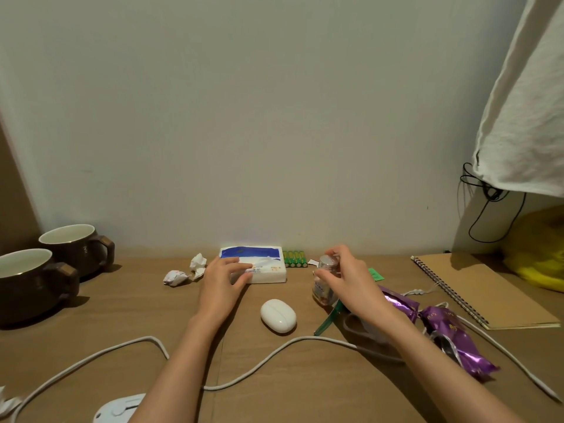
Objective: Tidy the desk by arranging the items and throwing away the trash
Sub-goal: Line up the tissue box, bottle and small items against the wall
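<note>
Left hand (224,282) lies flat, fingers straight, on the near-left end of the tissue pack (259,265), which sits at twelve o'clock on the desk (122,315), tight to the wall. Right hand (345,279) has its fingers curled round the top of the small clear bottle (322,292), upright at four o'clock of the pack. Crumpled paper (183,273) sits at the pack's nine o'clock, green batteries (294,259) at its three, and purple wrappers (451,337) lie at four o'clock of the bottle.
</note>
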Tool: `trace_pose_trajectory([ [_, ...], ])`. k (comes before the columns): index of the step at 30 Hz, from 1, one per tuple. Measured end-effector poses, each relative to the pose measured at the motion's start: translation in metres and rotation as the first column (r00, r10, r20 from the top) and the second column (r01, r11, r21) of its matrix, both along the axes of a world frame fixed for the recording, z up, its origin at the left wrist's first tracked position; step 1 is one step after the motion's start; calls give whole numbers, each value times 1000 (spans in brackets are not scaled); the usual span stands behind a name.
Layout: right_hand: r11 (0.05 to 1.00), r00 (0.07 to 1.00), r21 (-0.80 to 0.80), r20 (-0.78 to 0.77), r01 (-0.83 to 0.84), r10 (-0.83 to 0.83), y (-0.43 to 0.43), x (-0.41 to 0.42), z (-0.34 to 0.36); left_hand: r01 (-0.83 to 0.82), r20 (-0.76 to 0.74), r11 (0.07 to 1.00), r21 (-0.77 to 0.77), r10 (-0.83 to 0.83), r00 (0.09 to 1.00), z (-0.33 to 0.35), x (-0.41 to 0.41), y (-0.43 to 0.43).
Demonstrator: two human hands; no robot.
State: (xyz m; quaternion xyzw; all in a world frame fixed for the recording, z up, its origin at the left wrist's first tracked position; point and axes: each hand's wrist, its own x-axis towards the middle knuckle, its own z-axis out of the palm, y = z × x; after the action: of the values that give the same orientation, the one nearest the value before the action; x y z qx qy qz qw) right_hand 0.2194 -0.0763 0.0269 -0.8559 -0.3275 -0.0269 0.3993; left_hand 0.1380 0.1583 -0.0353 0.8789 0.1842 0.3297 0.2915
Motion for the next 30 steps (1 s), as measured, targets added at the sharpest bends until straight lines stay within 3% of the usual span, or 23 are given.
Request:
trace_pose_trajectory([
  [3, 997, 1000, 75, 17, -17, 15, 10, 9, 14, 7, 4, 1000, 8, -7, 1000, -1, 1, -1],
  [12, 999, 993, 5, 111, -49, 48, 58, 63, 13, 24, 13, 999, 26, -24, 1000, -2, 3, -1],
  [18, 998, 994, 46, 107, -40, 35, 76, 86, 5, 20, 30, 999, 28, -21, 999, -3, 6, 0],
  [26, 991, 988, 131, 151, -17, -4, 85, 89, -2, 21, 23, 1000, 23, -22, 999, -6, 8, 2],
  [30, 996, 986, 85, 169, -17, 2, 80, 81, 0, 25, 21, 999, 23, -26, 999, -6, 9, 2],
])
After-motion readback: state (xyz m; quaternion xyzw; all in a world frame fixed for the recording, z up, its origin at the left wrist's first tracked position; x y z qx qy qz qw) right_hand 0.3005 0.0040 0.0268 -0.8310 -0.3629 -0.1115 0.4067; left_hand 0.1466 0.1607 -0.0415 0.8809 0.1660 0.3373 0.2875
